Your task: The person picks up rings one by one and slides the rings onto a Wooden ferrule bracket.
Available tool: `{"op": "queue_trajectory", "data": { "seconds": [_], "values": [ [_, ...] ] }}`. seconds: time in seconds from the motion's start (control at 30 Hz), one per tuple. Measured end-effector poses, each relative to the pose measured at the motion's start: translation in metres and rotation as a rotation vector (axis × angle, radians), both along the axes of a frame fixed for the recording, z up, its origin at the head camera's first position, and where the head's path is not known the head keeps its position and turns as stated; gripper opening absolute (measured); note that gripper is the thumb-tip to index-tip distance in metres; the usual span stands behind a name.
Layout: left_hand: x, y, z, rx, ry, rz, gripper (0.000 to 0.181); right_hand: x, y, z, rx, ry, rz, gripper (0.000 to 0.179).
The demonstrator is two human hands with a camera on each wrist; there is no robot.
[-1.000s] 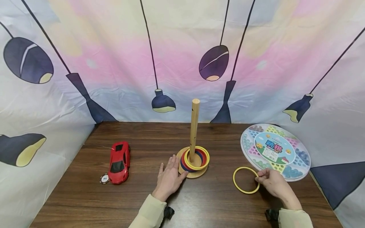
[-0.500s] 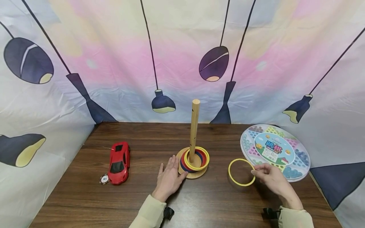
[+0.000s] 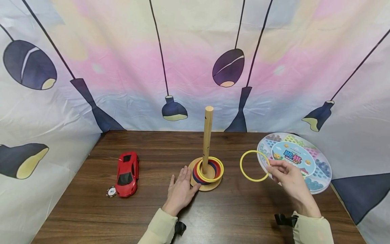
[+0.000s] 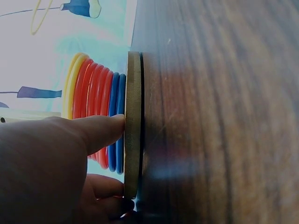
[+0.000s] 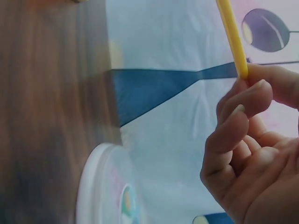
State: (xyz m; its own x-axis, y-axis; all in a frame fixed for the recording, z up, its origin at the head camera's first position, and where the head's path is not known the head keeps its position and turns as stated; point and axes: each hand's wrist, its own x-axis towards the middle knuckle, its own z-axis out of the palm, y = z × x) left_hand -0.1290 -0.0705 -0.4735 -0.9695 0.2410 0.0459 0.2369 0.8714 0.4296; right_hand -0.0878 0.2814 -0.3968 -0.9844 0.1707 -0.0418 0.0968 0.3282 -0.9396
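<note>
My right hand [image 3: 289,178] pinches a thin yellow ring [image 3: 241,166] between thumb and fingers, raised above the table to the right of the wooden peg [image 3: 207,135]. In the right wrist view, the ring [image 5: 231,37] rises from the fingertips while the other fingers curl loosely. My left hand [image 3: 180,193] rests with extended fingers against the left and front of the round wooden base [image 3: 210,187]. In the left wrist view, its thumb touches the base [image 4: 133,93] next to the blue rings [image 4: 122,93]. Several red rings [image 4: 88,86] and two yellow ones [image 4: 70,86] lie stacked above these around the peg.
A red toy car [image 3: 127,174] stands on the left of the brown table [image 3: 170,149], with a poker chip [image 3: 111,191] beside it. A round game box [image 3: 323,169] lies at the right, partly behind my right hand. A printed curtain [image 3: 195,74] hangs behind.
My right hand has lifted the yellow ring off the table, up and slightly leftward, and the ring is more tilted. My left hand has stayed at the base.
</note>
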Motion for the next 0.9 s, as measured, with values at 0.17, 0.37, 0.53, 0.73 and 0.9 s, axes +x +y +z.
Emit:
{"op": "queue_trajectory", "data": {
  "seconds": [0.17, 0.37, 0.53, 0.73, 0.9],
  "values": [
    [0.000, 0.001, 0.000, -0.004, -0.007, 0.004, 0.077, -0.004, -0.007, 0.009, -0.026, 0.039, -0.027, 0.047],
    [0.000, 0.000, 0.000, -0.012, -0.015, 0.008, 0.077, -0.006, -0.013, 0.016, -0.027, 0.066, -0.050, 0.045],
    [0.000, 0.001, 0.000, -0.016, -0.010, 0.006, 0.077, -0.008, -0.019, 0.023, -0.071, 0.111, -0.064, 0.035],
    [0.000, 0.001, 0.001, -0.014, -0.011, 0.005, 0.077, -0.010, -0.027, 0.032, -0.204, 0.197, -0.085, 0.024],
    [0.001, 0.000, 0.002, -0.006, -0.015, 0.004, 0.076, -0.010, -0.037, 0.041, -0.302, 0.287, -0.083, 0.024]
  ]
}}
